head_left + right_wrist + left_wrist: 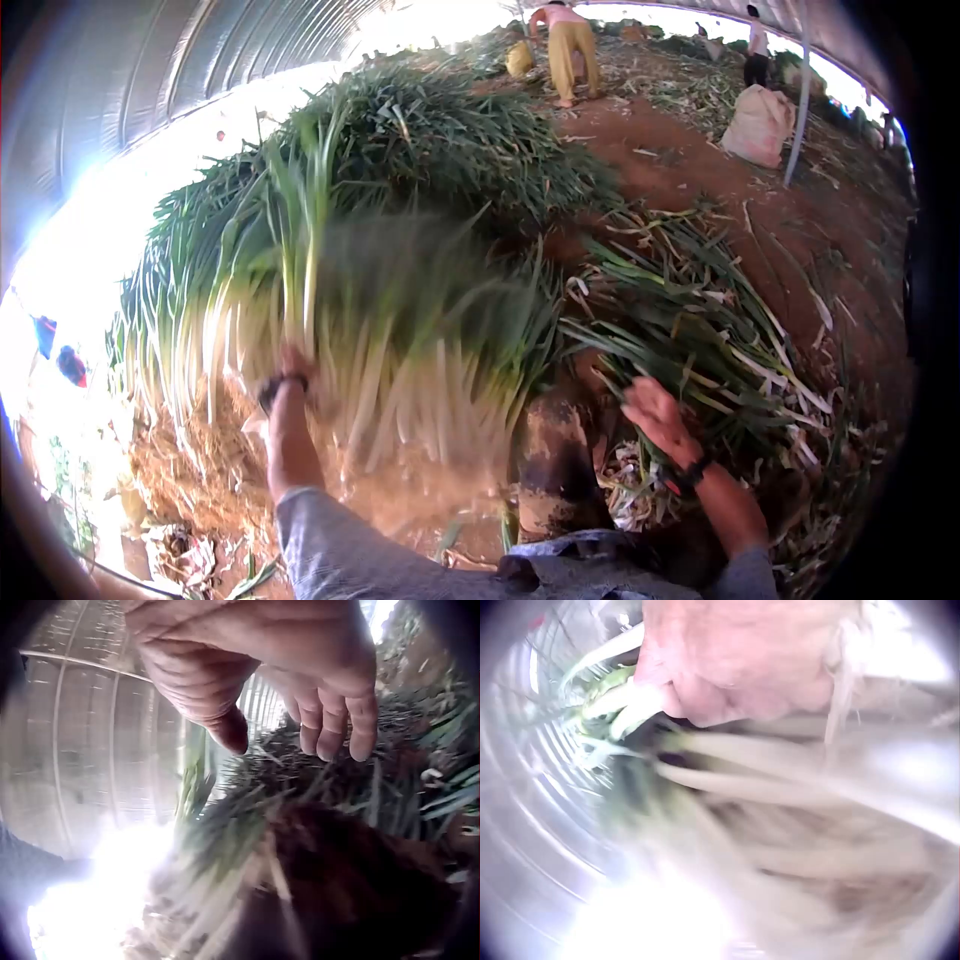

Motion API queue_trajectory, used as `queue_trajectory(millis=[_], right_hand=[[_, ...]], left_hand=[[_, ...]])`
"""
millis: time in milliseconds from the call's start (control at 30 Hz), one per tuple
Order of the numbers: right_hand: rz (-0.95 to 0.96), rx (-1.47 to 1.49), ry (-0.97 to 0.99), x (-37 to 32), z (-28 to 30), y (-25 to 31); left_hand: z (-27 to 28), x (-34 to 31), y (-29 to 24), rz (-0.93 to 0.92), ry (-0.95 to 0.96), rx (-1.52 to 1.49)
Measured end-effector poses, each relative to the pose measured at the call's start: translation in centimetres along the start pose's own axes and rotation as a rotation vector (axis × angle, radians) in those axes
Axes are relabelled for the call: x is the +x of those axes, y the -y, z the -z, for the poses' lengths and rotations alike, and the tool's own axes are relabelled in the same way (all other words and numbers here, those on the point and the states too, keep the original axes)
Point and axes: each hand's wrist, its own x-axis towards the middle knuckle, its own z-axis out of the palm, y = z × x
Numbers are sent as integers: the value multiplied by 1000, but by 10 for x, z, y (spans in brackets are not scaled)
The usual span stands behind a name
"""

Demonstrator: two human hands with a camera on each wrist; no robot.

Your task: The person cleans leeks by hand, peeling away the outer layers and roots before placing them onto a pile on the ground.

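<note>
A few leeks (305,225) stand upright in my left hand (297,368), which grips their pale stalks in front of the big heap. In the left wrist view the fingers curl round the pale stalks (637,705), with more blurred stalks below. My right hand (660,415) hangs beside my knee, near a looser pile of leeks (690,310). Its thumb and fingers are apart and loosely bent in the right wrist view, with nothing between them. The large leek heap (420,150) has its green tops pointing away and its roots (200,450) towards me.
My muddy boot or trouser leg (555,460) stands between the heap and the loose pile. Leaf scraps (640,490) litter the ground on the right. Farther back are a person bending over (572,50), a pale sack (758,125) and a metal post (800,100) under a plastic tunnel roof.
</note>
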Motion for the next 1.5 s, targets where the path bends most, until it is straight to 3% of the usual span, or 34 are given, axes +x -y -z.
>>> queue_trajectory(millis=[33,67,100,167,233,367,433,467,567,867,933,967,1000,1067,1100,1167,1200,1300,1333,1400,1433,1500], right_hand=[[-45,-64,-85,-6,17,-35],[-95,-118,-77,-15,44,-67],[-168,-175,-64,-30,63,-87],[-235,-150,-187,-51,82,-106],[-270,-128,-207,-51,76,-111],[-301,-123,-186,-56,80,-107],[-267,-86,-121,-54,78,-87],[-193,-151,-127,-55,81,-91],[-228,-93,-86,-56,97,-103],[-228,-8,-159,-59,118,-97],[-50,-85,-92,-55,126,-108],[-130,-52,-131,-56,129,-107],[-131,-19,-184,-58,124,-55],[-7,-64,-252,-50,158,-80],[-51,24,-370,-47,172,-80],[-73,80,-472,-44,215,-65],[-124,-10,-566,-44,236,-60],[-213,-136,-652,-54,296,-56],[-259,-139,-677,-57,311,-65],[-415,-276,-626,-66,316,-67],[-480,-402,-594,-67,315,-85],[-417,-705,-385,-66,281,-133]], left_hand=[[-20,-3,9,-80,104,287],[-47,-8,11,-25,91,233],[8,-71,-21,29,74,178],[19,-67,-26,34,176,-104],[21,-70,-2,76,200,-234],[9,-60,-7,36,132,-253],[36,-82,-15,27,152,-284],[38,-84,-17,40,156,-289],[56,-106,-29,141,149,-279],[44,-99,-23,144,26,-249],[22,-70,-2,51,2,-218],[49,-90,-19,25,-123,-162],[114,-136,-59,46,-83,-266],[18,-66,-54,-202,-570,-309],[44,-83,-80,-210,-361,-702],[32,-102,-153,-595,-491,-1290],[60,-142,-198,-461,-301,-1350],[119,-257,-328,-457,19,-1818],[126,-283,-364,-551,97,-1873],[132,-331,-433,-754,262,-2060],[136,-348,-462,-766,342,-1955],[139,-392,-514,-710,648,-2104]])
